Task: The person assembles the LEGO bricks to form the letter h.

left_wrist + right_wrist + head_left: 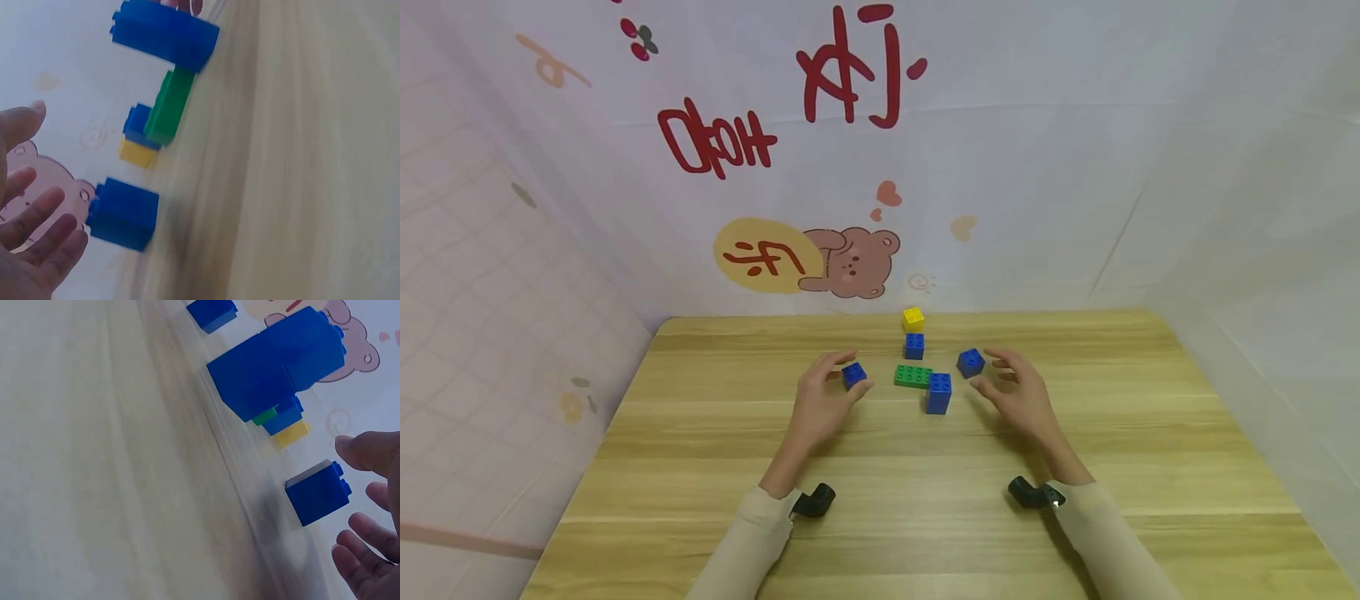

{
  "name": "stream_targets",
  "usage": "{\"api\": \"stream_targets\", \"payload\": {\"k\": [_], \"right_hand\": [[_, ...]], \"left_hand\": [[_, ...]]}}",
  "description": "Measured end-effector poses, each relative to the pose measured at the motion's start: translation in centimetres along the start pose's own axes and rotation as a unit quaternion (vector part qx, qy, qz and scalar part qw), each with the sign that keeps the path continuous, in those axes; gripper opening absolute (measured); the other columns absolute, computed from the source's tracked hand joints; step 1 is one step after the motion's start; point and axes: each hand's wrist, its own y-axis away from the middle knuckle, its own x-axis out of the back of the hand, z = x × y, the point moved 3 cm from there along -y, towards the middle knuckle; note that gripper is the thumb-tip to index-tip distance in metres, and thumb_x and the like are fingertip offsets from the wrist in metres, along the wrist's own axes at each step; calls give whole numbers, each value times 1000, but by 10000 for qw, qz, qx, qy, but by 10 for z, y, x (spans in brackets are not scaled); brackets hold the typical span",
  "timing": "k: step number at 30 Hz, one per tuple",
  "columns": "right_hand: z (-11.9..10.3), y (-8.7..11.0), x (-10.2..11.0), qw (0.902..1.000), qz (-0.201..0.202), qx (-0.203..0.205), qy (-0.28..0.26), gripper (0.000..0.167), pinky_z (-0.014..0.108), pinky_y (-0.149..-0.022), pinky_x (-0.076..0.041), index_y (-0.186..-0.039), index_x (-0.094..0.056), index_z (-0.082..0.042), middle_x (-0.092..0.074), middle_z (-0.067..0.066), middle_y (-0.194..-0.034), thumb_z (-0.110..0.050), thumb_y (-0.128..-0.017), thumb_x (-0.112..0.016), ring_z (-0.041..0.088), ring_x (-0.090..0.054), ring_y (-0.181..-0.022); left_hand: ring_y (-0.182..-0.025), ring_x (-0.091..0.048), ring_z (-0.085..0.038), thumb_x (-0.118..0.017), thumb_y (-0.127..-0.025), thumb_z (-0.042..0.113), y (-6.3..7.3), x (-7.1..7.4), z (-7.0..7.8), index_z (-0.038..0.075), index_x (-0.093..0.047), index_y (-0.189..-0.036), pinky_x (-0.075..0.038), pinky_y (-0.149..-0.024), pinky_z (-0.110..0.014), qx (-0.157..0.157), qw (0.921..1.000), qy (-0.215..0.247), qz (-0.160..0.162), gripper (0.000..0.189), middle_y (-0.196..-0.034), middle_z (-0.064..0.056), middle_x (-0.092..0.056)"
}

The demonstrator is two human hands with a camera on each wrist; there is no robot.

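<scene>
My left hand (825, 401) curves loosely beside a small blue toy brick (853, 375), thumb and fingers spread on either side of it. In the left wrist view a gap shows between the fingers (53, 240) and that brick (125, 214). On the other side, my right hand (1019, 398) has its thumb and fingers parted near a second blue brick (971, 362). The right wrist view shows this brick (317, 492) standing studs up, apart from the fingertips (347, 553). Neither hand holds anything.
Between the hands, a stack of two blue bricks (938, 396) stands at the front right end of a flat green brick (913, 377). Behind are another blue brick (914, 346) and a yellow brick (913, 319). A printed cloth (1037, 167) hangs behind the wooden table (910, 517).
</scene>
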Motion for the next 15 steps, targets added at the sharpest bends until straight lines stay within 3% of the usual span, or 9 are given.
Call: {"api": "stream_targets", "payload": {"k": [9, 15], "right_hand": [[9, -7, -3, 9988, -271, -366, -153, 66, 59, -108, -49, -148, -52, -11, -54, 17, -147, -31, -91, -80, 42, -56, -132], [10, -11, -9, 9970, -310, -597, -391, 65, 55, -108, -51, -146, -52, -10, -57, 19, -141, -26, -90, -81, 41, -60, -127]], "left_hand": [[-130, -58, -34, -85, -86, 23, -6, 3, -22, 7, -61, -138, -51, -110, -49, 483, 9988, 84, -71, 59, -136, -16, -62], [-129, -61, -33, -85, -85, 15, -10, -3, -33, 3, -60, -138, -51, -111, -44, 698, 9966, 350, -267, 60, -137, -17, -62]]}}
